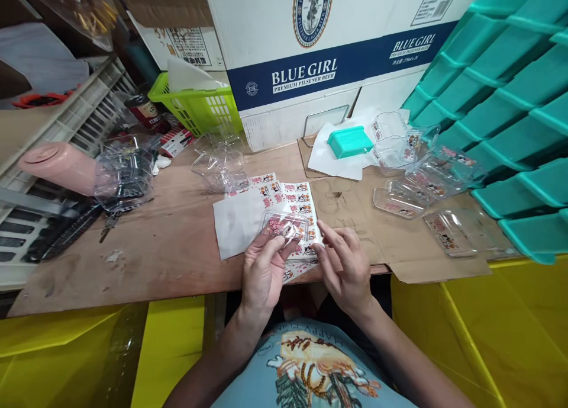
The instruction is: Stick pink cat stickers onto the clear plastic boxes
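My left hand (265, 269) pinches a small clear plastic cover (284, 223) between thumb and fingers, above the sticker sheets. Pink lettering shows on or through the cover. Close to its right side is my right hand (346, 264), its thumb and index fingertips apart and no object visible between them. Below both hands lie sticker sheets (302, 196) printed with cartoon animals and pink lettering. A plain white sheet (231, 227) overlaps them on the left.
Clear covers with stickers (402, 199) lie at right; other clear plastic pieces (222, 162) stand left of centre. A teal box (350, 141) rests on white paper. Stacked teal boxes (510, 112) rise at right. Behind are a beer carton (284, 52) and green basket (199, 109); a pink bottle (62, 168) lies left.
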`<act>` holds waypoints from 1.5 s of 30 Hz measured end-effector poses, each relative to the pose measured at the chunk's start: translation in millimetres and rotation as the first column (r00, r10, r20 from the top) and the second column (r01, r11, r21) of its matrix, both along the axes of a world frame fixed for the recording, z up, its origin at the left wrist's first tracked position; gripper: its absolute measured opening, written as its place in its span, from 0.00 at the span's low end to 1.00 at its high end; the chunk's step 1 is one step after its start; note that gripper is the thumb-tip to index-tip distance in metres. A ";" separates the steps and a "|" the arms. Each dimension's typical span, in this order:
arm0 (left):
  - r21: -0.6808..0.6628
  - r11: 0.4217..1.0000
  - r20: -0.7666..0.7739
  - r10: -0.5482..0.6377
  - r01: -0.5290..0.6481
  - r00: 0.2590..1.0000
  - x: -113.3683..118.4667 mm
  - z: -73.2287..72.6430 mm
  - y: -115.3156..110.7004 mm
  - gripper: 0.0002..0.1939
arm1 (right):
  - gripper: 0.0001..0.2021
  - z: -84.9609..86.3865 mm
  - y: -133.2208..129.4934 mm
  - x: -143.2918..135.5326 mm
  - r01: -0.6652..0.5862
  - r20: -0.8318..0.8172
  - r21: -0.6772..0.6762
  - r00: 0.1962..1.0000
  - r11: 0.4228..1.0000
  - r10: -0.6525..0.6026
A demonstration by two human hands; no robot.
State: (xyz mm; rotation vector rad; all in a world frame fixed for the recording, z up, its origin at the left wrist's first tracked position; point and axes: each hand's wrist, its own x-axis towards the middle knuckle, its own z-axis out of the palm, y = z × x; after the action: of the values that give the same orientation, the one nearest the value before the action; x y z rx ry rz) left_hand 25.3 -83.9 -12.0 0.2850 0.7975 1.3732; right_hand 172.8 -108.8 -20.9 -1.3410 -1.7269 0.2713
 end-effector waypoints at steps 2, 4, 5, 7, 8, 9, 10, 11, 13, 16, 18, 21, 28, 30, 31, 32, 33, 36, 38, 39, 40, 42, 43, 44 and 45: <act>0.001 1.000 0.004 -0.003 0.003 1.000 0.5 -0.2 -0.2 0.09 | 0.22 -1.1 0.3 2.4 0.001 -0.047 0.001 0.999 1.000 -0.001; 0.001 1.000 0.002 -0.016 0.016 1.000 1.8 0.2 -0.5 0.08 | 0.18 -0.9 0.1 1.7 -0.004 -0.078 0.004 0.997 1.000 0.005; 0.003 1.000 -0.001 -0.020 0.020 1.000 2.7 0.7 -0.7 0.08 | 0.16 -0.6 0.0 0.7 -0.006 -0.098 -0.003 0.995 1.000 0.006; 0.010 1.000 -0.008 -0.018 0.018 1.000 4.6 2.1 -1.3 0.08 | 0.12 -0.5 0.0 -1.6 -0.008 -0.161 -0.044 0.987 0.999 0.001; 0.014 1.000 -0.013 -0.014 0.014 1.000 5.4 2.7 -1.6 0.08 | 0.11 -0.8 0.2 -2.5 -0.010 -0.199 -0.077 0.980 0.997 -0.006; 0.019 1.000 -0.019 -0.005 0.005 1.000 6.1 3.3 -2.0 0.08 | 0.11 -1.3 0.3 -3.2 -0.012 -0.234 -0.110 0.972 0.994 -0.014; 0.022 1.000 -0.027 0.005 -0.005 1.000 6.7 3.7 -2.3 0.08 | 0.11 -2.1 0.5 -3.5 -0.015 -0.262 -0.135 0.965 0.991 -0.021; 0.023 1.000 -0.036 0.013 -0.012 0.999 7.1 3.9 -2.7 0.08 | 0.12 -3.0 0.6 -3.7 -0.018 -0.283 -0.151 0.959 0.988 -0.025; 0.026 0.999 -0.051 0.021 -0.019 0.998 7.4 3.9 -3.3 0.08 | 0.13 -4.5 0.4 -4.0 -0.018 -0.308 -0.154 0.951 0.988 -0.030; 0.030 0.999 -0.053 0.017 -0.016 0.998 7.4 3.3 -3.5 0.08 | 0.13 -4.5 -0.7 -5.0 -0.013 -0.337 -0.149 0.941 0.989 -0.039; 0.029 1.000 -0.049 0.012 -0.010 0.999 7.1 2.8 -3.3 0.09 | 0.12 -3.6 -1.4 -6.1 -0.018 -0.379 -0.167 0.924 0.986 -0.047; 0.033 0.999 -0.048 0.004 -0.002 0.999 6.5 1.6 -2.9 0.09 | 0.08 -4.0 -1.9 -7.7 -0.058 -0.472 -0.214 0.880 0.975 -0.051; 0.032 0.999 -0.076 0.014 -0.012 0.997 6.3 1.8 -3.7 0.10 | 0.07 -8.6 -2.8 -9.4 -0.102 -0.558 -0.269 0.827 0.958 -0.068; 0.031 0.999 -0.081 0.020 -0.018 0.996 6.5 2.6 -3.6 0.10 | 0.06 -6.6 -3.4 -10.0 -0.111 -0.576 -0.288 0.814 0.951 -0.079; 0.032 0.999 -0.084 0.024 -0.022 0.996 6.6 2.9 -3.6 0.10 | 0.07 -5.0 -3.7 -10.3 -0.126 -0.597 -0.310 0.797 0.943 -0.090; 0.034 0.999 -0.086 0.028 -0.025 0.996 6.6 2.9 -3.5 0.10 | 0.08 -3.1 -4.1 -10.7 -0.145 -0.626 -0.337 0.772 0.930 -0.107; 0.038 0.999 -0.089 0.032 -0.029 0.996 6.6 2.9 -3.5 0.10 | 0.09 -0.9 -4.5 -11.0 -0.170 -0.659 -0.368 0.741 0.914 -0.128; 0.053 0.998 -0.105 0.043 -0.038 0.994 6.9 3.0 -3.5 0.09 | 0.12 5.1 -5.3 -11.7 -0.256 -0.745 -0.447 0.637 0.857 -0.198; 0.063 0.997 -0.122 0.055 -0.048 0.991 7.5 3.7 -3.7 0.08 | 0.12 7.5 -5.1 -12.0 -0.318 -0.795 -0.463 0.563 0.827 -0.228; 0.069 0.996 -0.133 0.060 -0.052 0.989 8.0 4.2 -3.8 0.08 | 0.13 8.1 -4.8 -12.2 -0.353 -0.820 -0.460 0.522 0.815 -0.236; 0.074 0.996 -0.144 0.064 -0.054 0.988 8.5 4.9 -3.9 0.09 | 0.13 8.4 -4.2 -12.5 -0.388 -0.843 -0.452 0.481 0.803 -0.243; 0.086 0.995 -0.164 0.069 -0.056 0.984 9.6 5.8 -4.3 0.09 | 0.13 8.3 -2.7 -13.3 -0.449 -0.881 -0.428 0.400 0.784 -0.252; 0.089 0.994 -0.171 0.075 -0.060 0.982 10.1 6.1 -4.5 0.08 | 0.12 8.3 -1.8 -13.8 -0.473 -0.895 -0.417 0.362 0.776 -0.260; 0.090 0.994 -0.178 0.083 -0.068 0.981 10.4 6.1 -4.7 0.08 | 0.12 8.3 -0.9 -14.2 -0.496 -0.906 -0.408 0.328 0.767 -0.269; 0.090 0.993 -0.182 0.092 -0.076 0.979 10.6 6.0 -4.9 0.07 | 0.12 8.3 -0.1 -14.6 -0.515 -0.913 -0.401 0.297 0.758 -0.281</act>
State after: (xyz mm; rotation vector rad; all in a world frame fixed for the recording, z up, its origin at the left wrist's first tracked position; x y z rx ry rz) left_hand 35.9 -88.9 -6.0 0.4540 0.9171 1.4765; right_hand 158.1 -108.9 -12.6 -1.0167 -0.5949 1.5925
